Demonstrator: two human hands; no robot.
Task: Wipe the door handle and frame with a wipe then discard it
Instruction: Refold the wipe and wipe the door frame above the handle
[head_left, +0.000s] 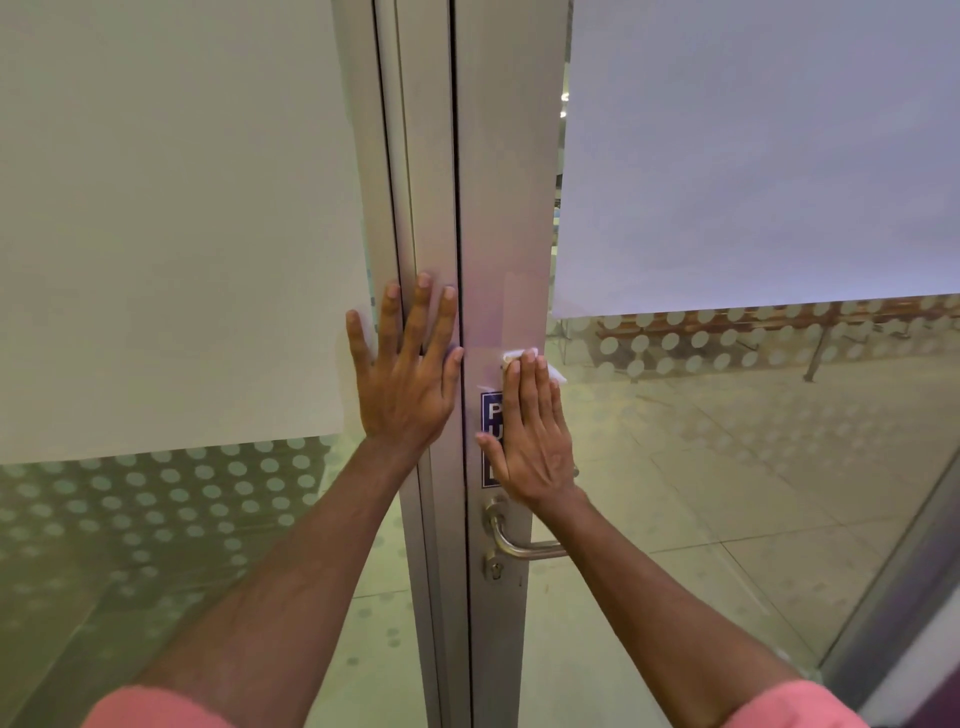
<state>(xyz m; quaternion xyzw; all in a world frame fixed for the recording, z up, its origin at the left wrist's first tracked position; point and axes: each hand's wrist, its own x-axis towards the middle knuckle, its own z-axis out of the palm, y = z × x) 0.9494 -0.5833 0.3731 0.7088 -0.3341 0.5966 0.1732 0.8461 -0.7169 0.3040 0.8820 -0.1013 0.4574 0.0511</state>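
A silver metal door frame runs up the middle of the view between glass panels. My right hand lies flat on the frame and presses a white wipe against it; only the wipe's edges show past my fingertips. This hand partly covers a blue sticker with white letters. Below my wrist a curved metal door handle sticks out to the right, with a keyhole under it. My left hand rests flat with spread fingers on the fixed frame left of the door gap.
Frosted glass panels with dotted lower bands flank the frame on both sides. Through the right glass I see a tiled floor and wooden benches on metal legs.
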